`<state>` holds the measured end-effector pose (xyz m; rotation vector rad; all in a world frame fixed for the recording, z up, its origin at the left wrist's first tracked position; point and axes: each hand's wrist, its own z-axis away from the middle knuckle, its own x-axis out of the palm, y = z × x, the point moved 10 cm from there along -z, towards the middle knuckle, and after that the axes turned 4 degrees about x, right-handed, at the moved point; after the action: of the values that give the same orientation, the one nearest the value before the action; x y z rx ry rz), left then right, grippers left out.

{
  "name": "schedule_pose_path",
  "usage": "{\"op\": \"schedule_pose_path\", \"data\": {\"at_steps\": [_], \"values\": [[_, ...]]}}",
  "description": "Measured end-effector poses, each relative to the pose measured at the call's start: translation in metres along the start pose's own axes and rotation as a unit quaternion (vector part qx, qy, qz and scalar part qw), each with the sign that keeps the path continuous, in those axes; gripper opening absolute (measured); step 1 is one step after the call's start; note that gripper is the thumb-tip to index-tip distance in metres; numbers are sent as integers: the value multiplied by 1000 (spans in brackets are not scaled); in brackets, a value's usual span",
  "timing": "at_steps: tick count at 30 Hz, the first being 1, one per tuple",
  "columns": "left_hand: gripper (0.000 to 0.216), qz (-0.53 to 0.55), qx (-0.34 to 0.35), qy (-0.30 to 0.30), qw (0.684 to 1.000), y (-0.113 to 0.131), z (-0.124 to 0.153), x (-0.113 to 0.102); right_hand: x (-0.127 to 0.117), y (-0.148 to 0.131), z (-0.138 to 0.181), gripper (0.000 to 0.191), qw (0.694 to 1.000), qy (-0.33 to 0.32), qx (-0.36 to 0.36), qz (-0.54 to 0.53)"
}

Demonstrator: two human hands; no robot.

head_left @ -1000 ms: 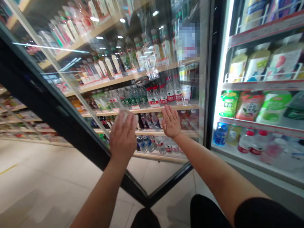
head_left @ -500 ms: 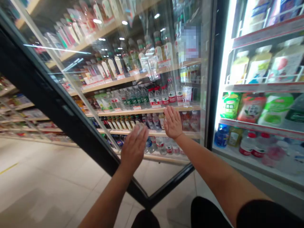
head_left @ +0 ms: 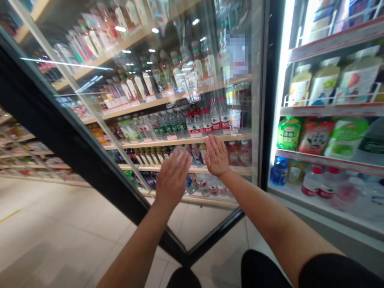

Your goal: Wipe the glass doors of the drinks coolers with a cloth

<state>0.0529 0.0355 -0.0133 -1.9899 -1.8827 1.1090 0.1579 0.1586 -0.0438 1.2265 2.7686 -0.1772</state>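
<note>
Drink shelves [head_left: 168, 142] stand behind the glass door [head_left: 90, 160]; your right hand [head_left: 217, 156], wide and flat, likely braces it; your left hand [head_left: 171, 178] blurs, grip unclear.

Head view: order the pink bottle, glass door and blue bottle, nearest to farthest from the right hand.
1. Glass door, against the right hand.
2. Blue bottle, bottom left in the cooler.
3. Pink bottle, same row, farther right.
</note>
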Motion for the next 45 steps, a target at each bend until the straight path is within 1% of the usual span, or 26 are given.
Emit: {"op": "schedule_pose_path", "data": {"at_steps": [2, 4, 5, 7, 8, 9, 10, 11, 12, 14, 16, 18, 21, 23, 24, 26, 28, 29, 31, 34, 36, 38, 40, 41, 43, 45], "values": [[59, -46, -75, 43, 995, -41, -21, -24, -1, -1, 0, 57, 1000, 6, -1, 0], [61, -64, -113, 72, 989, -60, -30, -36, 0, -1, 0, 57, 1000, 5, 1, -7], [62, -63, -122, 80, 987, -59, -28, -36, 1, 0, 0, 57, 1000, 1, 2, -12], [63, -40, -104, 73, 991, -37, -14, -23, 4, 1, 0, 57, 1000, -14, 10, -19], [63, -24, -79, 60, 995, -19, -4, -12, 7, 2, 1, 57, 999, -24, 15, -22], [64, 3, -16, 29, 999, 5, 5, 1, 8, 3, 1, 58, 999, -33, 20, -25], [64, 21, 23, -3, 1000, 24, 15, 13, 10, 3, 1, 58, 998, -40, 24, -28], [63, 32, 45, -27, 998, 36, 22, 21, 11, 4, 2, 58, 998, -45, 26, -31], [62, 36, 53, -44, 997, 41, 27, 25, 12, 4, 2, 58, 998, -48, 26, -33], [62, 17, 24, -44, 999, 30, 26, 21, 13, 5, 2, 59, 998, -50, 27, -33], [66, -8, -6, -22, 1000, 12, 20, 11, 15, 8, 2, 59, 998, -53, 30, -31], [74, -18, -3, 5, 1000, 2, 15, 3, 14, 10, 1, 59, 997, -55, 31, -35], [86, -7, 18, 61, 998, 1, 18, -3, 0, 3, -1, 60, 996, -47, 51, -57], [90, 4, 22, 97, 995, 2, 24, -4, -14, -15, 0, 62, 994, -40, 65, -79], [91, 10, 21, 110, 994, 2, 26, -4, -20, -31, 1, 63, 993, -44, 53, -96], [91, 30, 17, 128, 991, -2, 31, -3, -24, -73, 5, 62, 988, -76, -4, -137], [93, 57, 11, 137, 989, -8, 34, -4, -17, -109, 8, 58, 976, -125, -52, -170], [94, 71, 14, 136, 988, -10, 36, -6, -10, -119, 9, 57, 971, -147, -57, -177], [95, 93, 38, 114, 988, -9, 40, -8, 3, -125, 11, 56, 967, -175, -46, -181], [90, 108, 56, 64, 990, -2, 49, -8, 11, -110, 29, 59, 969, -157, -23, -191], [89, 86, 25, 55, 994, -1, 54, -7, 7, -86, 57, 59, 974, -112, 21, -197], [85, 31, -22, 51, 998, -1, 56, -3, 4, -56, 93, 63, 974, -69, 85, -196], [81, -28, -56, 22, 998, 0, 54, 9, 6, -33, 123, 66, 970, -62, 128, -199], [80, -51, -67, 5, 996, 0, 52, 15, 8, -23, 128, 66, 966, -61, 145, -204], [78, -74, -75, -18, 994, -1, 49, 24, 10, -4, 118, 66, 957, -43, 188, -216], [76, -77, -77, -23, 994, -2, 48, 27, 7, 11, 87, 67, 945, -3, 240, -224]]}}
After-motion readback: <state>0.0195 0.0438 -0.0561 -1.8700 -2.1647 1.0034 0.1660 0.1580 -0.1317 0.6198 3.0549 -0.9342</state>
